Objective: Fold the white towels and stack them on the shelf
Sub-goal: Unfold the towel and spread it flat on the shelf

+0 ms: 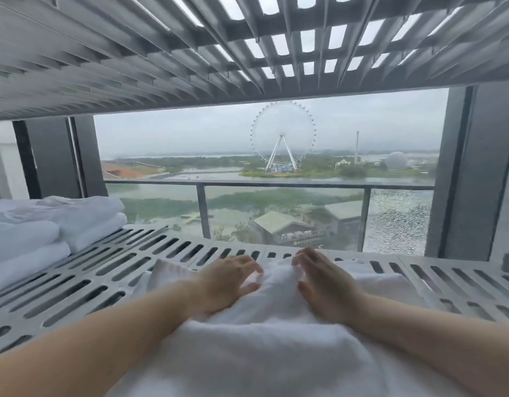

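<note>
1. Shelf [110,270]: a grey slotted deck, running across the whole view and carrying every towel listed here.
2. Upper deck [132,67]: slatted, hanging over the shelf.
3. Towel [276,325]: white and folded, lying on the shelf's middle at its near edge. It is bunching into a low ridge between the hands, so it is judged as being set down, not yet squared off.
4. Towel pile [75,219]: white and folded, sitting stacked at the shelf's left end. This part is judged done.
5. Lower layer [388,282]: white cloth showing on the shelf under the middle towel, at both its sides. Whether it is a separate towel cannot be told.
6. Left hand [228,279] and right hand [326,282]: both resting on the middle towel's far end, fingers loosely bent, thumbs spread, nothing closed round the cloth. They appear to be pressing it.
7. Remaining: how many unfolded towels are waiting off the shelf is not showing.
</note>
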